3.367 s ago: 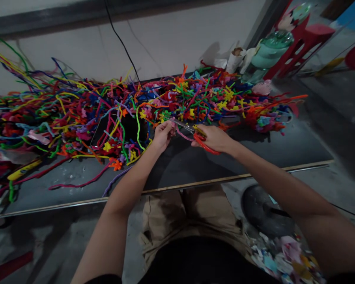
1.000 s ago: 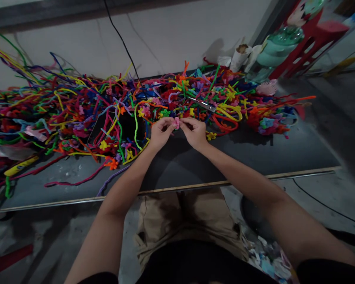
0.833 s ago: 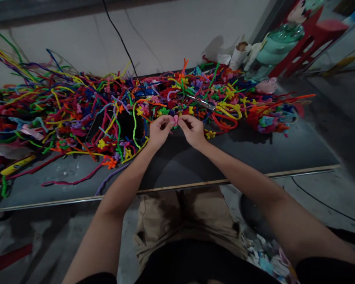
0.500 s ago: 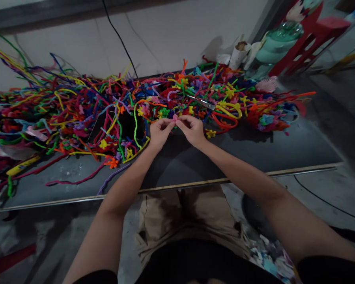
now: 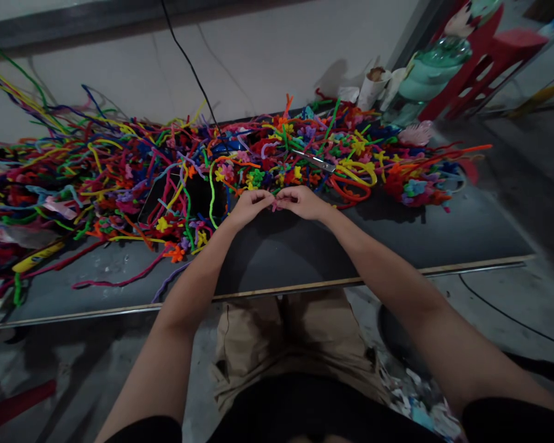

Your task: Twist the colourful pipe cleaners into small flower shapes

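Between my fingertips is a small pink pipe-cleaner piece (image 5: 274, 206), partly covered by the fingers; it looks like a little flower. My left hand (image 5: 253, 206) pinches it from the left, thumb and forefinger closed. From the right, my right hand (image 5: 301, 202) grips it in the same kind of pinch. Both hands are held over the front of a long heap of coloured pipe cleaners (image 5: 133, 154). Just beyond them lie a pair of scissors (image 5: 314, 161) and a green pipe-cleaner flower (image 5: 256, 178).
The dark table (image 5: 295, 258) has a light front edge close to my body. At the right stands a bunch of pipe-cleaner flowers (image 5: 418, 184). Behind it are a green translucent bottle (image 5: 420, 80) and a paper tube (image 5: 373, 86). A yellow marker-like tube (image 5: 39, 257) lies left. A black cable (image 5: 184, 55) hangs behind.
Both hands have come slightly lower and nearer to me. The pink piece has turned downward, with its petal-like ends now showing below the fingertips.
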Demonstrator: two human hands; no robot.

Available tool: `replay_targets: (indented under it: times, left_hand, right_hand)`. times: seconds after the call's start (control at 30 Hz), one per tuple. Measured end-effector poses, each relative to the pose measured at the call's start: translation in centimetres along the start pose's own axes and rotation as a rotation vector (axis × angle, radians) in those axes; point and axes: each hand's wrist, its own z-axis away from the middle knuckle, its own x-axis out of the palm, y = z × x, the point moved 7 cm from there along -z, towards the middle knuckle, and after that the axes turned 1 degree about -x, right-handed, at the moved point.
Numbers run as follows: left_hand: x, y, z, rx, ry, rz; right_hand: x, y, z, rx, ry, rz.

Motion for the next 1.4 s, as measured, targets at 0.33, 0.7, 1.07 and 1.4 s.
replay_targets:
  times: [0.33,0.7,1.07,1.4]
  left_hand:
    - [-0.2,-1.9,-0.2,-0.188,-0.053,0.185]
    - [-0.9,-1.1,-0.2,0.115,0.307,-0.065]
    - [0.6,3.1,2.7,0.659,0.042,-0.810]
    - [2.3,3.3,2.8,0.713,-0.085,-1.053]
  right_hand:
    - [-0.1,0.8,-0.3,0.007,0.107,-0.004]
    - [-0.9,0.1,-0.4,-0.013,0.156,-0.085]
    - [1.0,0.8,0.7,0.189,-0.511,-0.445]
    - [0.4,-1.2,0.9,0.089,-0.487,-0.253]
